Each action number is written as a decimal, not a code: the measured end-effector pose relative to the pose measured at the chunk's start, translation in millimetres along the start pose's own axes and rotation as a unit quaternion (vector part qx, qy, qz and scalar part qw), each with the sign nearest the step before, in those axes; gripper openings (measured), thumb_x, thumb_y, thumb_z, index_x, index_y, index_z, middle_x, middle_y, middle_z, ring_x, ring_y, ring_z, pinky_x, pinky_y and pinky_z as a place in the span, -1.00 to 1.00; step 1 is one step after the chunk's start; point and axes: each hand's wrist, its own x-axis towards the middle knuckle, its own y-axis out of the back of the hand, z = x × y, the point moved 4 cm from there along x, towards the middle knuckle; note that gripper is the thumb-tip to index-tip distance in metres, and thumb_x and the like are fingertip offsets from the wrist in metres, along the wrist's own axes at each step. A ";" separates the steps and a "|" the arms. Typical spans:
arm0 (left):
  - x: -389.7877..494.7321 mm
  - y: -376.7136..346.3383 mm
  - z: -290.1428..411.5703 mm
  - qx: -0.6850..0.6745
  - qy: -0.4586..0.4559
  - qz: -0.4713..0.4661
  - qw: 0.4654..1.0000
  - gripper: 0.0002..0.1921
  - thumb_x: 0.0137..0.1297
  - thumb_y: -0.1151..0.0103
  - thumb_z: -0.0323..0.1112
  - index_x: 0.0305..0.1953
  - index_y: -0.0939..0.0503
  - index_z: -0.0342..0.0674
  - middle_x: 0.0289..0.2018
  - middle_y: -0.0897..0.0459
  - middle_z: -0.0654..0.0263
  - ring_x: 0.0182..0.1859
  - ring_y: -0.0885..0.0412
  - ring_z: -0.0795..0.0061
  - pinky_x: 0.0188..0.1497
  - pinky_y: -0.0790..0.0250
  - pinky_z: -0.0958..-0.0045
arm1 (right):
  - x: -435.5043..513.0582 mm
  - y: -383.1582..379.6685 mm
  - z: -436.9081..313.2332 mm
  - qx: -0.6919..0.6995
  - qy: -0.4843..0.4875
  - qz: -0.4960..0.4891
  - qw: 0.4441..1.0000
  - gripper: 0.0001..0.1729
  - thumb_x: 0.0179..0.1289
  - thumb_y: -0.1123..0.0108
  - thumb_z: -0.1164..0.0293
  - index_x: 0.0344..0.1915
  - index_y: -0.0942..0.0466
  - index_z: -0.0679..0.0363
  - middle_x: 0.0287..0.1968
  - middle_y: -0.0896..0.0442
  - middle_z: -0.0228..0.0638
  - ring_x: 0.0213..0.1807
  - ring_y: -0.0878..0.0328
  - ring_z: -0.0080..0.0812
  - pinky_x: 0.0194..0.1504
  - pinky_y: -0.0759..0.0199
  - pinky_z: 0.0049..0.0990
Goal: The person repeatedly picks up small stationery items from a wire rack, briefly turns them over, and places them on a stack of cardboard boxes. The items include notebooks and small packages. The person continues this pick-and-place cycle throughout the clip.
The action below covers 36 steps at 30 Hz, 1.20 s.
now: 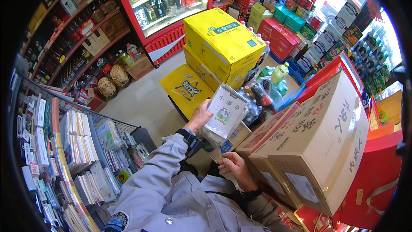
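My left hand (199, 116) grips the left edge of a stack of white-covered booklets (223, 112), partly wrapped in clear plastic, with a small coloured drawing on the top cover. My thumb lies on the cover and the fingers are hidden underneath. Lower right of the booklets, my right hand (236, 167) is held with its fingers loosely curled and apart, with nothing seen in it. It is close to the brown cardboard boxes. Below the booklets, an opened carton (239, 134) shows in part.
Large cardboard boxes (315, 141) stand at the right. Yellow cartons (225, 38) and bottles (279, 72) are ahead. A wire rack of notebooks (80, 135) is at the left, with a red-framed drinks fridge (178, 35) and bottle shelves (93, 22) beyond.
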 end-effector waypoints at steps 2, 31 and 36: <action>-0.9 -0.4 1.7 0.051 -0.030 0.030 0.998 -0.39 0.12 -0.17 -0.45 0.28 -0.41 -0.32 0.13 -0.59 -0.09 0.20 -0.55 -0.04 0.27 -0.39 0.19 | 1.2 -0.9 -1.2 0.000 -0.003 -0.005 1.000 -0.64 0.52 -0.07 0.35 0.17 -0.44 0.34 -0.06 -0.71 -0.14 -0.11 -0.68 -0.41 -0.14 -0.60 -0.44; -290.4 71.0 -184.9 -0.263 0.232 0.311 0.883 -0.71 0.36 -0.19 -0.40 0.07 -0.57 -0.33 -0.06 -0.68 0.27 -0.02 -0.62 0.51 0.06 -0.48 0.48 | 11.4 -53.6 -1.2 -0.085 -0.112 -0.135 0.981 -0.65 0.48 -0.12 0.38 0.15 -0.45 0.32 -0.08 -0.67 -0.20 -0.10 -0.62 -0.48 -0.11 -0.53 -0.55; -354.1 46.1 -242.4 -0.327 0.325 0.399 0.793 -0.70 0.36 -0.21 -0.33 0.07 -0.57 -0.26 -0.09 -0.67 0.29 -0.03 -0.62 0.49 0.07 -0.47 0.39 | 16.0 -62.9 14.0 -0.115 -0.140 -0.175 0.968 -0.64 0.50 -0.14 0.40 0.18 -0.44 0.36 -0.05 -0.67 -0.18 -0.09 -0.61 -0.45 -0.12 -0.51 -0.56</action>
